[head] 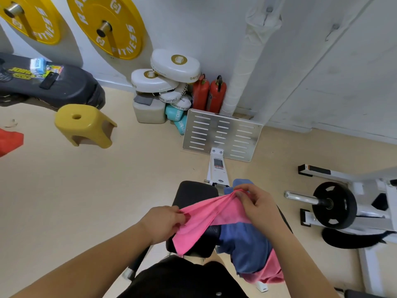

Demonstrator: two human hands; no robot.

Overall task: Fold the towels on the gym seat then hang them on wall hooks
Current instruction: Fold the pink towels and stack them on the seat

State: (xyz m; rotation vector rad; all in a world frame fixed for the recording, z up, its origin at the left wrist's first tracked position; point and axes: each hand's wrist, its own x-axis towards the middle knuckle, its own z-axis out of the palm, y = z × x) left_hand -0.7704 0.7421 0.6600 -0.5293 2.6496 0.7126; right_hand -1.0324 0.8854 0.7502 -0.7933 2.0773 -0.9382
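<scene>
A pink towel (pixel 202 218) is stretched between both hands just above the black gym seat (pixel 193 194). My left hand (pixel 165 222) pinches its near left edge. My right hand (pixel 255 203) grips a bunched corner at the far right. Under the pink towel a blue towel (pixel 242 244) lies heaped on the seat's right side, and another pink towel (pixel 270 269) hangs off below it. Two wall hooks (pixel 268 10) (pixel 334 26) show on the white wall at the upper right.
A metal footplate (pixel 221 134) stands beyond the seat. To the right is a barbell with a black plate (pixel 333 205) on a white rack. A yellow stool (pixel 83 123), boxing pads (pixel 169 74), fire extinguishers (pixel 209 93) and a white-wrapped pipe (pixel 247 61) line the far wall.
</scene>
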